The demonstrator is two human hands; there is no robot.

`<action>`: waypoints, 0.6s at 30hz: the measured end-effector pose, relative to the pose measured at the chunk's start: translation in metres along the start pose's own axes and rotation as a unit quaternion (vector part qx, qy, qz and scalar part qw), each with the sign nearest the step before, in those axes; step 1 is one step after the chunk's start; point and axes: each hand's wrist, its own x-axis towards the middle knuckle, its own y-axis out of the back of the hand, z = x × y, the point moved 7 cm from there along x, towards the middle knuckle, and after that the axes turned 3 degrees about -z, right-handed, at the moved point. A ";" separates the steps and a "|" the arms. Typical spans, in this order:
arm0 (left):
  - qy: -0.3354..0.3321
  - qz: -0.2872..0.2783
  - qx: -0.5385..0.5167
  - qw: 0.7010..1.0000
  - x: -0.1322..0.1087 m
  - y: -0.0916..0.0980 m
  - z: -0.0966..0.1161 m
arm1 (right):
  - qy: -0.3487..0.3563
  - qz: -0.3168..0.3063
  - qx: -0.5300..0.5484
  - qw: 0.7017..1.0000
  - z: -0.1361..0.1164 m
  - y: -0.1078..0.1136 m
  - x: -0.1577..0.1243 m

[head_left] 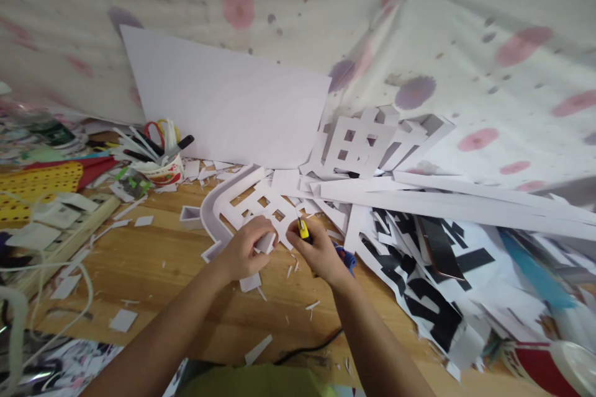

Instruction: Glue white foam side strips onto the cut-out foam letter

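My left hand is closed around a small white folded piece of board above the wooden table. In my right hand is a yellow utility knife, its thin blade pointing up and away from me. The two hands are close together but apart. Just beyond them lies a white cut-out panel with square holes. A curved white channel-shaped piece sits to its left. Partly hidden behind my right wrist is a blue object that I cannot make out.
A large white sheet leans on the patterned curtain. At left stand a tub of tools and a power strip. White strips, black-and-white printed sheets and a phone crowd the right. Scraps litter the table.
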 end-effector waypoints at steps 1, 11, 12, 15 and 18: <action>0.005 -0.002 0.007 1.000 0.001 -0.001 -0.003 | 0.006 -0.013 0.053 0.998 -0.002 -0.005 0.000; 0.017 -0.032 0.014 0.999 -0.004 -0.013 -0.014 | -0.130 0.020 0.295 0.947 0.017 -0.039 0.000; 0.010 -0.032 0.031 0.999 -0.004 -0.013 -0.014 | -0.139 0.023 0.298 0.944 0.020 -0.039 -0.001; 0.007 -0.014 0.099 0.995 -0.002 -0.014 -0.017 | -0.135 0.050 0.226 0.963 0.025 -0.033 0.000; 0.012 0.005 0.158 0.987 0.003 -0.016 -0.024 | -0.128 0.109 0.094 0.981 0.035 -0.019 -0.002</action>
